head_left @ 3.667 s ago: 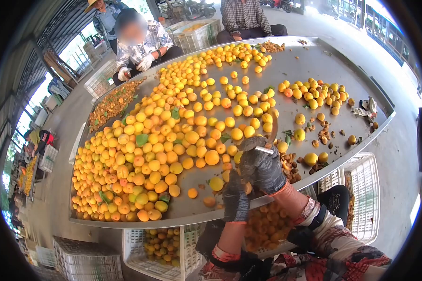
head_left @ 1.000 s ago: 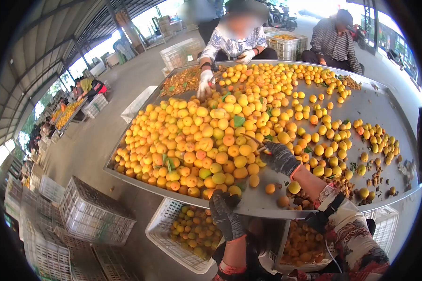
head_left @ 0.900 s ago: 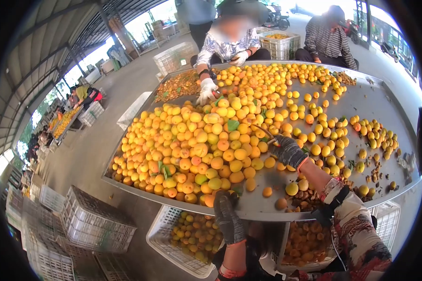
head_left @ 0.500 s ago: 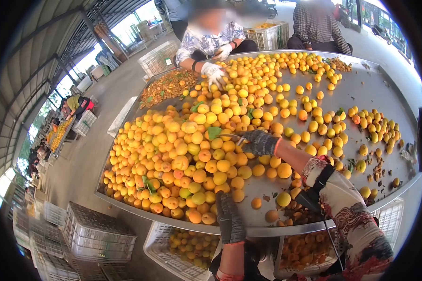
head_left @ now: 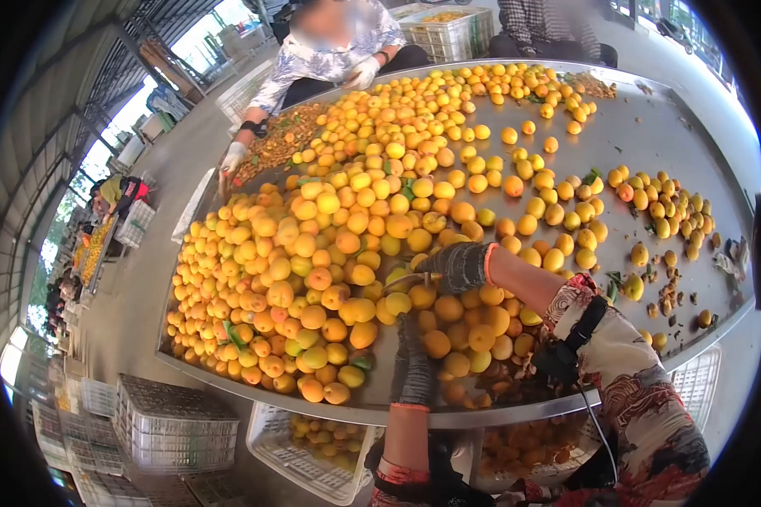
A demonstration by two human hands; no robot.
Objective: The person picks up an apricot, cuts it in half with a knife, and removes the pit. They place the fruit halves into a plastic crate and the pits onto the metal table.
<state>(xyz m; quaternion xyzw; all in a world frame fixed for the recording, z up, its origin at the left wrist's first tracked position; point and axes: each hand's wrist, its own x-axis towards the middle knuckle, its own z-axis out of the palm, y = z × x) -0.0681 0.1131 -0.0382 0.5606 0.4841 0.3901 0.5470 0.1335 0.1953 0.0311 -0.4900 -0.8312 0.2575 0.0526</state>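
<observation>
A large heap of yellow-orange fruit [head_left: 296, 262] covers the left and middle of a metal table [head_left: 634, 118]. My right hand [head_left: 461, 267], in a dark grey glove, is closed on a thin curved metal tool [head_left: 411, 279] that reaches left over the fruit. My left hand [head_left: 412, 363], in a similar glove, is low at the near side of the heap, its fingertips beside a fruit [head_left: 398, 303]. Whether its fingers grip anything is not clear. More fruit [head_left: 457, 363] lies just right of my left hand.
Across the table a person in white gloves [head_left: 338, 51] reaches to a pile of brown pieces [head_left: 287, 135]; another person [head_left: 541, 25] sits further right. Crates [head_left: 313, 456] with fruit stand under the near edge, and stacked crates [head_left: 177, 422] at lower left. Small debris [head_left: 668, 296] lies right.
The green leaf near the tool is gone from there. My right hand and tool have moved lower, nearer my left hand. More fruit lies between them and the near edge. The co-worker's hands moved apart.
</observation>
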